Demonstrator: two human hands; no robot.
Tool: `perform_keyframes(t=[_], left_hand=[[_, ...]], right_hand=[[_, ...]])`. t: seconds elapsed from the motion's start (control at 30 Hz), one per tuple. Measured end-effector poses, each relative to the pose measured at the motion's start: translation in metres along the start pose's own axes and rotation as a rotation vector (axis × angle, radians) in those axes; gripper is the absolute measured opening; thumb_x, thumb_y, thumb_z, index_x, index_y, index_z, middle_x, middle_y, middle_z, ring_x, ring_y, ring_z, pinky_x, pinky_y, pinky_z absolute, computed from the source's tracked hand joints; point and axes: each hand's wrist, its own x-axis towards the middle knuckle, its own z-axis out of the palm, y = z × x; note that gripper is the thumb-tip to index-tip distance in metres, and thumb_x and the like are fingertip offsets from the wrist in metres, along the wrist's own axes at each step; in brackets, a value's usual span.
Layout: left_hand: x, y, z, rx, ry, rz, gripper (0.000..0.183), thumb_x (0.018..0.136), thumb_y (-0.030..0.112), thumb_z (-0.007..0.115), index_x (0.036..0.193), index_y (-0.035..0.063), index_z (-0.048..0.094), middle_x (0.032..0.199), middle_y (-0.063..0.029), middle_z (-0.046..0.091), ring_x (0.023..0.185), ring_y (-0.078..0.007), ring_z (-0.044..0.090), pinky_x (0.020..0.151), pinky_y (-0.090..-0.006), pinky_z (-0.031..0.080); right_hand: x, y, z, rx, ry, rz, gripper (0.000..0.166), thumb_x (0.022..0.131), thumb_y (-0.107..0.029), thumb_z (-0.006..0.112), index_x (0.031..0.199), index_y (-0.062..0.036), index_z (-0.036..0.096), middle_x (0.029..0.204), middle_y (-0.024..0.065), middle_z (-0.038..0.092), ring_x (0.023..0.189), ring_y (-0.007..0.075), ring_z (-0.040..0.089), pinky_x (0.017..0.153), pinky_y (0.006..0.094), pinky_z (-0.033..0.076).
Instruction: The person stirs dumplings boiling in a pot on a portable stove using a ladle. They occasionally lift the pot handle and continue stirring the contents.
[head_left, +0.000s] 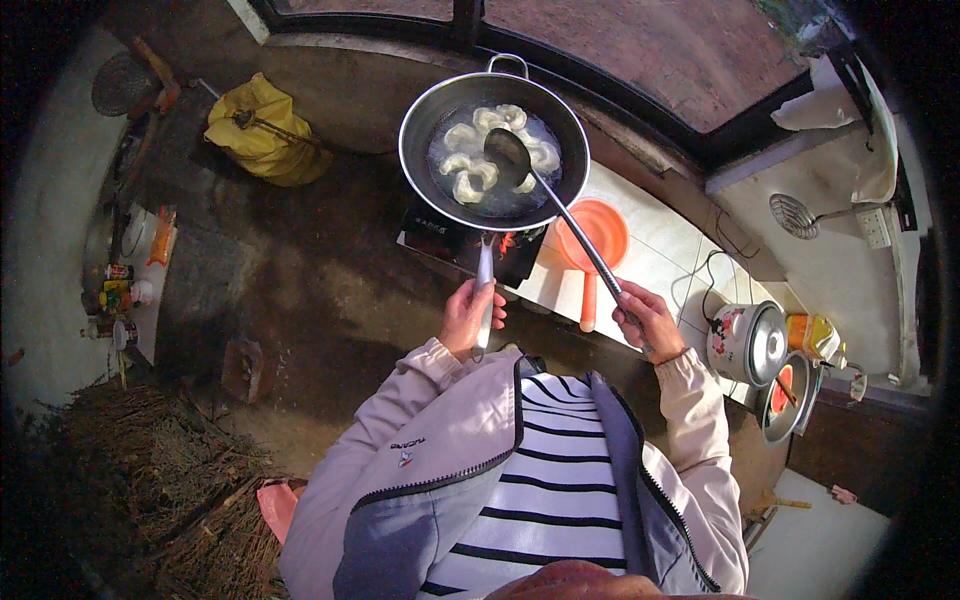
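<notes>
A deep wok (418, 154) stands on a black cooktop (427, 238), with several pale dumplings (489, 118) in cloudy water inside it. My left hand (468, 315) is closed around the wok's long handle (486, 266). In my right hand (651, 321) is the shaft of a metal ladle (574, 225), which slants up and left over the wok's rim. The ladle's dark bowl (507, 156) lies among the dumplings, covering some of them. Just right of the wok, under the ladle's shaft, an orange plastic dipper (611, 217) rests on the tiled counter (660, 251).
A floral electric pot (739, 341) with a lid sits farther right, near a metal basin (772, 424) and an oil bottle (810, 334). A slotted skimmer (795, 216) hangs on the right wall. At left are a yellow bag (262, 131) and a brushwood pile (165, 465).
</notes>
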Motion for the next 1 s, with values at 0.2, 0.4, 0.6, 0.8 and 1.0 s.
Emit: perform_keyframes(t=[0.2, 0.4, 0.6, 0.8, 1.0], left_hand=[[0.003, -0.002, -0.002, -0.014, -0.003, -0.001, 0.033, 0.101, 0.029, 0.056, 0.121, 0.0029, 0.056, 0.087, -0.0062, 0.063, 0.071, -0.015, 0.064, 0.06, -0.0298, 0.056], [0.003, -0.004, -0.003, -0.023, -0.002, 0.011, 0.033, 0.1, 0.029, 0.057, 0.122, 0.0039, 0.056, 0.087, -0.006, 0.064, 0.071, -0.0146, 0.064, 0.059, -0.0297, 0.056], [0.0, 0.002, 0.0, -0.012, -0.003, 0.006, 0.034, 0.1, 0.03, 0.057, 0.121, 0.004, 0.057, 0.087, -0.006, 0.064, 0.071, -0.0143, 0.064, 0.06, -0.0292, 0.056], [0.001, -0.002, -0.002, -0.007, -0.002, 0.008, 0.034, 0.1, 0.03, 0.057, 0.121, 0.0041, 0.057, 0.087, -0.006, 0.064, 0.071, -0.0141, 0.064, 0.059, -0.0291, 0.055], [0.0, 0.001, 0.0, -0.011, 0.001, -0.005, 0.033, 0.1, 0.03, 0.057, 0.121, 0.0042, 0.057, 0.087, -0.0061, 0.064, 0.071, -0.0143, 0.064, 0.059, -0.0294, 0.055]], right_hand=[[-0.012, -0.01, 0.012, 0.027, -0.036, 0.026, 0.041, 0.1, -0.018, 0.053, 0.139, -0.0039, 0.048, 0.075, 0.0029, 0.055, 0.044, 0.004, 0.038, 0.036, 0.0191, 0.027], [-0.02, -0.016, 0.018, 0.034, -0.11, 0.022, 0.042, 0.099, -0.019, 0.054, 0.139, -0.0052, 0.049, 0.075, 0.0014, 0.054, 0.045, 0.0043, 0.041, 0.037, 0.0199, 0.03], [-0.013, -0.003, 0.019, 0.019, -0.004, -0.033, 0.04, 0.101, -0.018, 0.051, 0.139, -0.0053, 0.049, 0.074, 0.0026, 0.055, 0.042, 0.0044, 0.037, 0.036, 0.0199, 0.026], [-0.009, 0.001, 0.017, -0.015, 0.045, -0.037, 0.04, 0.1, -0.019, 0.053, 0.138, -0.0045, 0.05, 0.074, 0.0019, 0.056, 0.044, 0.0046, 0.039, 0.037, 0.02, 0.026], [-0.003, 0.007, 0.023, -0.013, 0.067, -0.067, 0.039, 0.1, -0.018, 0.052, 0.137, -0.0043, 0.051, 0.074, 0.0014, 0.056, 0.045, 0.0044, 0.04, 0.038, 0.0195, 0.027]])
